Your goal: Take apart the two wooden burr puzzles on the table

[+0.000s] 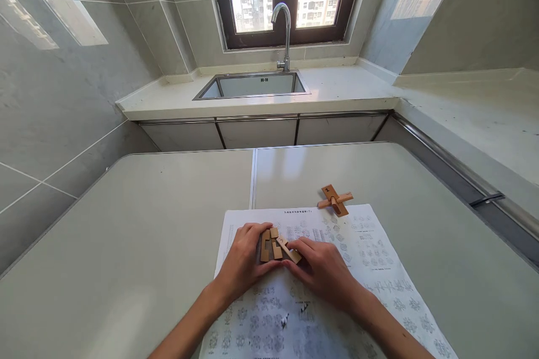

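Note:
My left hand [243,258] and my right hand [322,269] meet over a printed instruction sheet [379,269] on the table. Between them lies a cluster of notched wooden puzzle pieces [272,244]. The left fingers curl round the cluster's left side. The right fingers pinch one tilted piece [291,252] at its right end. A separate crossed pair of wooden pieces [334,200] rests at the sheet's far edge, beyond my right hand and untouched.
The pale table [126,235] has a seam down its middle. Beyond it stands a counter with a steel sink [252,85] and tap [285,33] under a window. A second counter [471,112] runs along the right; tiled wall at left.

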Motion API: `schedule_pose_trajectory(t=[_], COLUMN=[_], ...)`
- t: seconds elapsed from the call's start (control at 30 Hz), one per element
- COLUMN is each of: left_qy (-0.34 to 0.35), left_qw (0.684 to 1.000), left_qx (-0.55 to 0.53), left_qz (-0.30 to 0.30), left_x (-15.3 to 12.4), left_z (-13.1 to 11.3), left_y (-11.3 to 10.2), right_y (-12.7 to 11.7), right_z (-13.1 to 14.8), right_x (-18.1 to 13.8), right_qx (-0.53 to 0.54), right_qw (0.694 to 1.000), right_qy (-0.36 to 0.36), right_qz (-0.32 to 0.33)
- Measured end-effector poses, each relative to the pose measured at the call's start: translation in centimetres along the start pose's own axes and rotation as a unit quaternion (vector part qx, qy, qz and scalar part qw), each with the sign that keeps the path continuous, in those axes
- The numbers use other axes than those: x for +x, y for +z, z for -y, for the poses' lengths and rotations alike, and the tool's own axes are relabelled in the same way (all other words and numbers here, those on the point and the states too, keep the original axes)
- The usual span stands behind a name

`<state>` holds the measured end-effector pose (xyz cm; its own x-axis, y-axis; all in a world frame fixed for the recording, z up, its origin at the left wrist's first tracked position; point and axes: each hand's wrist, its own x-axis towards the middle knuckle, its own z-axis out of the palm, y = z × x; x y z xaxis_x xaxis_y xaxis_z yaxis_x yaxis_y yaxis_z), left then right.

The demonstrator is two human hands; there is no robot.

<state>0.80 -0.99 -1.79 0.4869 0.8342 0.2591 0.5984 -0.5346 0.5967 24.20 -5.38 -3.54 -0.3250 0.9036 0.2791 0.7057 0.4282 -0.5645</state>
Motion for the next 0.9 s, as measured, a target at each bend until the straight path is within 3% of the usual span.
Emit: schedule_pose_trajectory(t=[0.33, 0.57, 0.9], left_qy=[0.0, 0.018, 0.03], left_qw=[1.0, 1.0, 0.999], left_qx=[0.017, 0.014, 0.026], left_qz=[-0.019, -0.005, 0.003], left_x=[0.13, 0.23, 0.13], left_z=[0.17, -0.1, -0.35], left_y=[0.2, 0.0, 0.0], right_y=[0.63, 0.35, 0.54], right_z=[0.11, 0.06, 0.17], right_x=[-0.01, -0.04, 0.14], right_qx=[-0.009, 0.001, 0.008], right_qw=[0.999, 1.0, 0.998], right_qy=[0.025, 0.017, 0.039], right_qz=[-0.024, -0.007, -0.039])
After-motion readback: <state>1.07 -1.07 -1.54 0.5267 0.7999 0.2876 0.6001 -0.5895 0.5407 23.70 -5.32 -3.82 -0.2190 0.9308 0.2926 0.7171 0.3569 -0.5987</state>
